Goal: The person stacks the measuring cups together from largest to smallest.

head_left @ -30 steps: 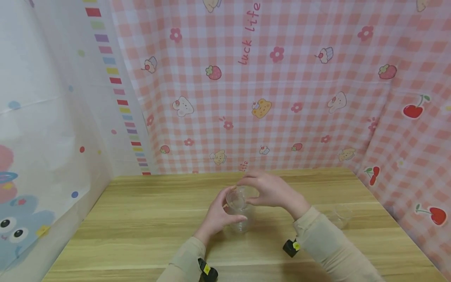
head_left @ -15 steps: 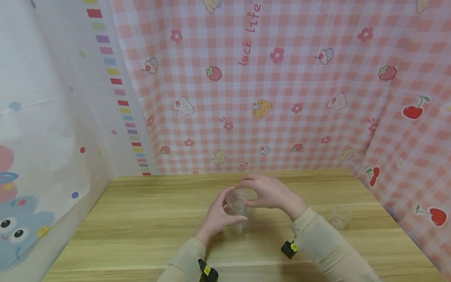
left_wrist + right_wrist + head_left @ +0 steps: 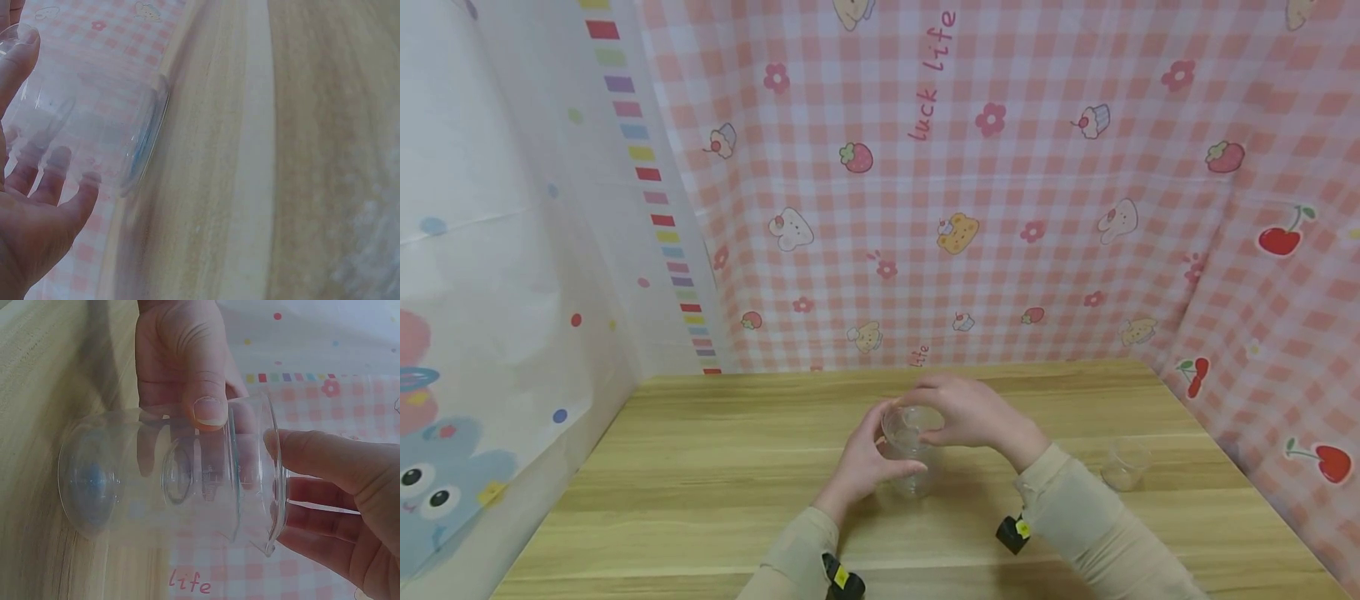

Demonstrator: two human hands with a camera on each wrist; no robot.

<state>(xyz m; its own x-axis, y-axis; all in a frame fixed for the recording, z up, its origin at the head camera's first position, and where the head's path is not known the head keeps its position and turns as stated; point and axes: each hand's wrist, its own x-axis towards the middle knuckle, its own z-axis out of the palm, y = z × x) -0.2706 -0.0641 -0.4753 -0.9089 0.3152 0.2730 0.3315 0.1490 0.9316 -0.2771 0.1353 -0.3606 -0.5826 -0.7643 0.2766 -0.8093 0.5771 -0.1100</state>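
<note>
Sleeves, pale beige (image 3: 1108, 508), a pair: a black wrist device (image 3: 1013, 533) with a yellow mark is worn at each cuff. The right sleeve has been shifted a little leftward since one second ago; its overlap of the side vessel is thereby ended.

Left hand (image 3: 868, 458), one: the lower beaker (image 3: 140, 503) is grasped between thumb and curled fingers; its place is unchanged.

Lower beaker, clear, one: stood upright on the wooden table (image 3: 700, 500).

Upper beaker (image 3: 253, 506), clear, smaller, one: partly nested inside the lower, its rim left standing above the other's; it has been lowered slightly.

Right hand (image 3: 973, 412), one: the upper beaker's rim is pinched between thumb and fingers; carried slightly downward with it.

Side vessel (image 3: 1126, 467), clear, one: set on the table to the right, well apart.

Checked cloth (image 3: 910, 192), pink and white, printed: hung beyond the table.
</note>
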